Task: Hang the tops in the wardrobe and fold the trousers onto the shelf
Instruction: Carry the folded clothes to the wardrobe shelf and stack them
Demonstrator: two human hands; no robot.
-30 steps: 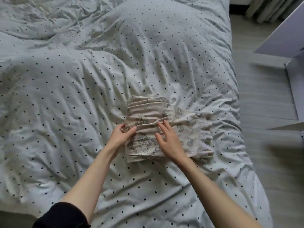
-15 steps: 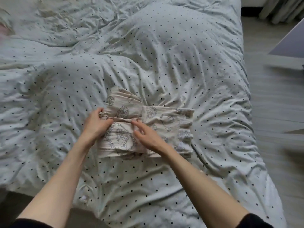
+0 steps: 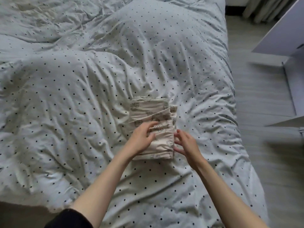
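Observation:
Cream trousers (image 3: 149,111) with a grey printed pattern lie folded into a compact rectangle on the polka-dot duvet (image 3: 82,83). My left hand (image 3: 141,139) rests flat on the lower left part of the folded bundle, fingers spread. At the bundle's right edge, my right hand (image 3: 185,143) has its fingers apart and its fingertips touching the side of the fabric. Neither hand grips the cloth. No tops are in view.
The bed fills most of the view; its right edge borders a grey wood floor (image 3: 263,96). A white wardrobe door and panel (image 3: 292,66) stand at the far right. Curtains (image 3: 263,9) hang at the top right.
The right half of the trousers has been folded over to the left, making a narrower bundle. My left hand now lies on top and my right hand has shifted to the right edge.

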